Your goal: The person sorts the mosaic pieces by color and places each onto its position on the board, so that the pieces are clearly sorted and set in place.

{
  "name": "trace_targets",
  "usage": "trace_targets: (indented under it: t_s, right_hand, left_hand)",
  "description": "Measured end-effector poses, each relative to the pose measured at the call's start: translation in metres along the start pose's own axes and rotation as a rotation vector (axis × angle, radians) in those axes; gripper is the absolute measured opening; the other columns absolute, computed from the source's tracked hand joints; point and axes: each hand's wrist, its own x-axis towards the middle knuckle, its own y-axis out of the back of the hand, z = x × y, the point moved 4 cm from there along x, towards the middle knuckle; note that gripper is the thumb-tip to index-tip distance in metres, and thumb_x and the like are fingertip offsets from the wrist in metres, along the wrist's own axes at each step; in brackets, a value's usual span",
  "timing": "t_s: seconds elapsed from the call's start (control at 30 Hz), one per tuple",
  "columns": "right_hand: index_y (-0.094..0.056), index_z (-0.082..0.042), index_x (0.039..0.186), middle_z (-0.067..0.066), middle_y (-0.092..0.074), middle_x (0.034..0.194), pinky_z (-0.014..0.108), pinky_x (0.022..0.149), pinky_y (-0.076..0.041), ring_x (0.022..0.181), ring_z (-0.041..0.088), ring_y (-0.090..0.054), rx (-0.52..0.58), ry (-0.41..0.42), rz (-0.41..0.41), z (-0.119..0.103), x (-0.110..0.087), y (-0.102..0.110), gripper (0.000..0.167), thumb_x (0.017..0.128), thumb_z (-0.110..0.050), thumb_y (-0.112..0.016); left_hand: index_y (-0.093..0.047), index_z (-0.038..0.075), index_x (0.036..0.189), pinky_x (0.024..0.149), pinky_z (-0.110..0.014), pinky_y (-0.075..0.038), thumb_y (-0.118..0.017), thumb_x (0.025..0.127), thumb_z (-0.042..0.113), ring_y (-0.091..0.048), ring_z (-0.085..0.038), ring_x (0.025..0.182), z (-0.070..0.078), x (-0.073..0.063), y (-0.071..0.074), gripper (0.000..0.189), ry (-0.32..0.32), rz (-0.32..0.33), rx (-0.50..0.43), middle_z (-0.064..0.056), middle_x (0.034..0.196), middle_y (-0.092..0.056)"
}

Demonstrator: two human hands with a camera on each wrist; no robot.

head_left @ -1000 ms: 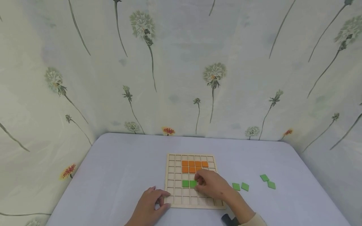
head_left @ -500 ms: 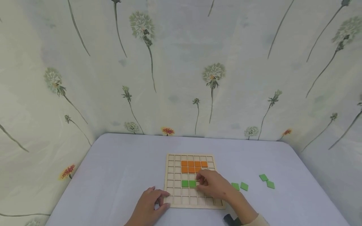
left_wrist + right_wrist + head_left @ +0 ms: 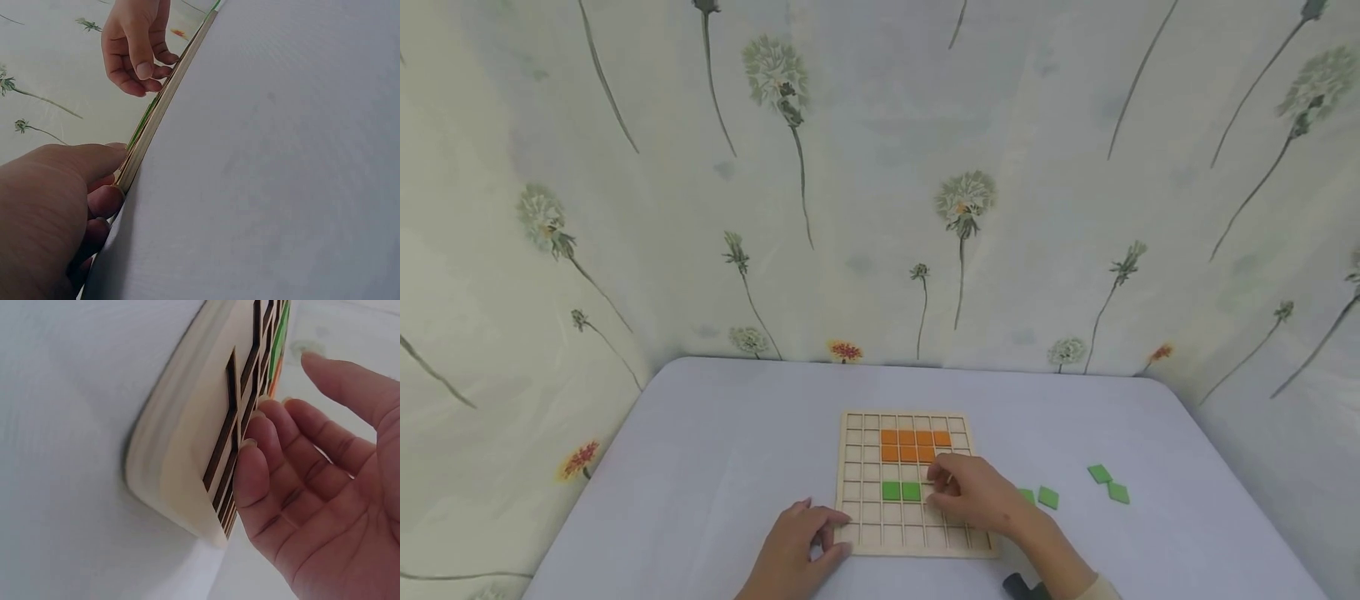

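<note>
A square wooden grid board (image 3: 880, 536) lies on the table, with several orange tiles (image 3: 907, 437) in its upper cells. Two green tiles (image 3: 901, 492) sit side by side in a lower row. My left hand (image 3: 797, 546) rests at the board's lower left, index fingertip on the rim and thumb by the corner. Over the board's right part is my right hand (image 3: 973, 492), just right of the green pair. In the right wrist view, its fingers (image 3: 253, 472) are loosely bent, thumb apart, with nothing between them. This hand hides some right-hand cells.
Loose green tiles lie right of the board: one pair (image 3: 1048, 497) close to the right hand, partly hidden, and another pair (image 3: 1108, 483) farther right. A dark cylindrical object (image 3: 1017, 586) shows by the right wrist. Behind the white table (image 3: 737, 433) hangs a flower-patterned cloth (image 3: 865, 167).
My right hand has shifted slightly right, away from the two green tiles, which stay in their cells. My left hand keeps its place at the board's edge.
</note>
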Motion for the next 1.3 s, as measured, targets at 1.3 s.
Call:
trace_targets:
  t_s: [1.3]
  right_hand:
    - [-0.073,-0.01,0.111,-0.005,-0.07,0.099,0.03,0.072,-0.056,0.087,0.011,-0.062,-0.09,-0.287,0.176,0.077,-0.068,0.065,0.02,0.094,-0.018,-0.078]
  left_hand:
    - [-0.072,0.022,0.107,0.119,-0.053,-0.038,-0.083,0.089,0.025,-0.05,0.0,0.082,0.006,0.001,0.003,0.021,0.007,-0.006,-0.011,0.024,0.077,-0.052]
